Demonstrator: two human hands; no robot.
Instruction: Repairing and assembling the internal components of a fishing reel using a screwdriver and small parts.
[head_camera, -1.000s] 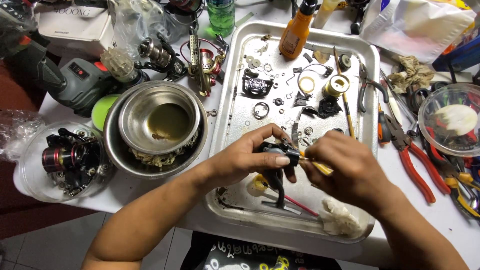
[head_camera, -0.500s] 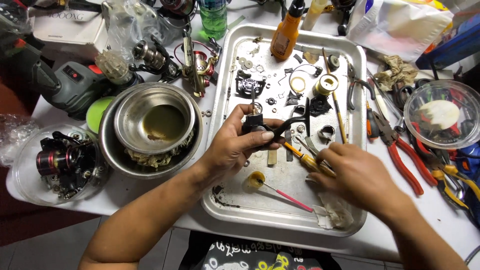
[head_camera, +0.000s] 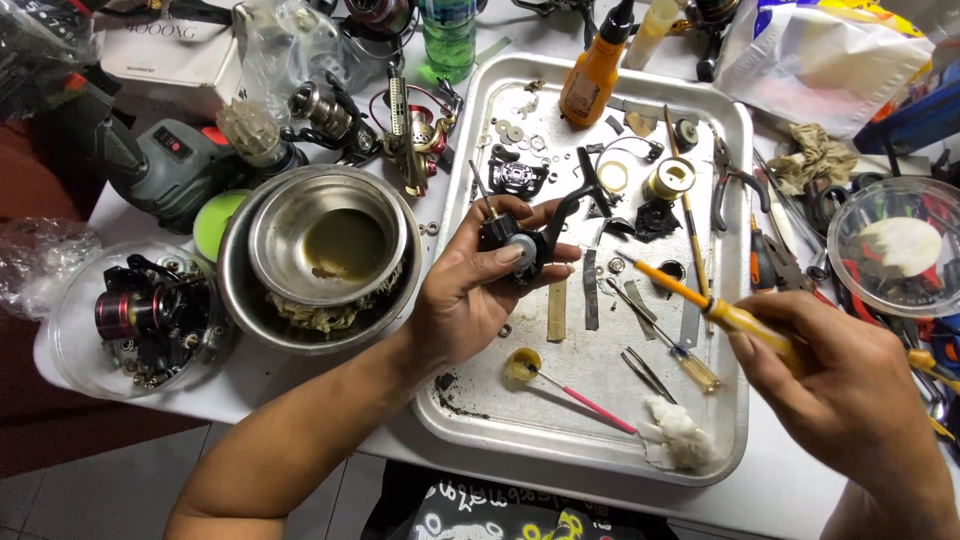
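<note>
— What's going on over the metal tray (head_camera: 735, 250)?

— The left hand (head_camera: 470, 300) holds a black fishing reel body (head_camera: 520, 240) up over the tray's left half, fingers wrapped under it and thumb pressed on its grey side plate. The reel is tilted, its dark arm pointing toward the tray's far end.

— And the other hand?

— The right hand (head_camera: 850, 400) is off the tray's right edge, fingers pinched around the yellow handle of a screwdriver (head_camera: 700, 300); the shaft slants back toward the middle of the tray, tip near the reel but apart from it.

— So which step is this?

— It looks like dismantling or servicing. Next, I'd judge, the tip must meet a screw squarely while the left hand keeps the reel steady.
</note>
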